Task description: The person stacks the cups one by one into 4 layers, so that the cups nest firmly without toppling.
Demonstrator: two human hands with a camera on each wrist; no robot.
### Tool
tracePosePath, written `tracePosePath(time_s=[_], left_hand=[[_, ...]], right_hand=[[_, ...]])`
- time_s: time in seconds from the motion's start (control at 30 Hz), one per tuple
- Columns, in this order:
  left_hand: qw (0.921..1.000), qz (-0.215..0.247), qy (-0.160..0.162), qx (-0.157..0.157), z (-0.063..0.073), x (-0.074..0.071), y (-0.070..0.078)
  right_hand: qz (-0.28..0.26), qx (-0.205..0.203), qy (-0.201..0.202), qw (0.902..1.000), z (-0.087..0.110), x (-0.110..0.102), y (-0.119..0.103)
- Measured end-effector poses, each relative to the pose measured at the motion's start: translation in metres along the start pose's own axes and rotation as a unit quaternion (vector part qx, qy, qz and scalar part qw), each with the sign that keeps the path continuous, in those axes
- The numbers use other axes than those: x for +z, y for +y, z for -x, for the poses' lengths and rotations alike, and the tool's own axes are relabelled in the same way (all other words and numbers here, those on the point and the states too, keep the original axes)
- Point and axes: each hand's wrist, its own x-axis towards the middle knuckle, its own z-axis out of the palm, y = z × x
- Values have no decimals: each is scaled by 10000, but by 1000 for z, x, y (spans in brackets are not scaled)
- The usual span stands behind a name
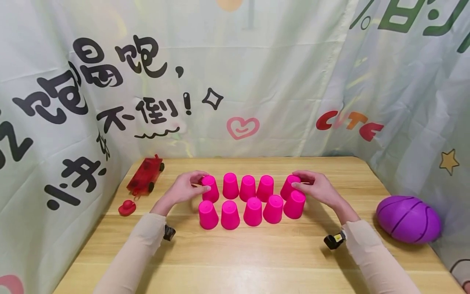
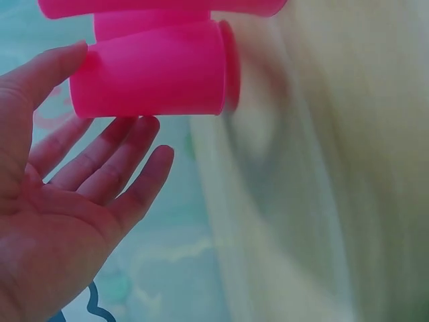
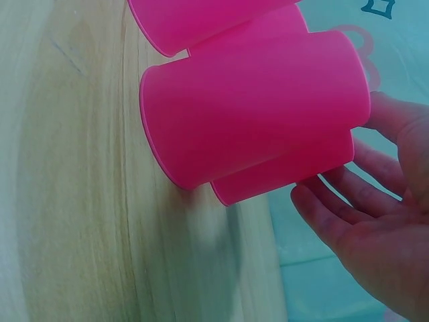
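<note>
Several pink cups stand upside down in two rows on the wooden table point(image 1: 235, 261). My left hand point(image 1: 183, 190) pinches the cup at the left end of the back row point(image 1: 211, 194), thumb on the near side and fingers behind. In the left wrist view, that cup point(image 2: 151, 70) has the thumb and fingertips by its narrow end. My right hand point(image 1: 317, 190) holds the back row's right-end cup point(image 1: 288, 187) the same way. A front-row cup point(image 1: 295, 205) partly covers it, also in the right wrist view, where the nearer cup point(image 3: 258, 100) overlaps the held one point(image 3: 295, 168).
A red toy cart point(image 1: 145, 176) and a small red rubber duck point(image 1: 127, 208) are at the table's left. At the right edge lies a purple ball point(image 1: 408, 219) with dark lines. Printed cloth curtains point(image 1: 279, 81) hang behind and beside the table.
</note>
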Motion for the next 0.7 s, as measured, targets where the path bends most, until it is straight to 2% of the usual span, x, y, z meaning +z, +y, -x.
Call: tracePosePath(time_s=[0.2,0.4,0.7], left_hand=[[9998,-103,116,96,-12,-11,6],[9996,-163,219,67,-30,-19,15],[9995,11,291,-141,-61,-22,35]], right_hand=[[4,-31,-11,10000,0,0,0],[-17,-63,-16,10000,0,0,0],[-38,-63,-21,10000,0,-1,0]])
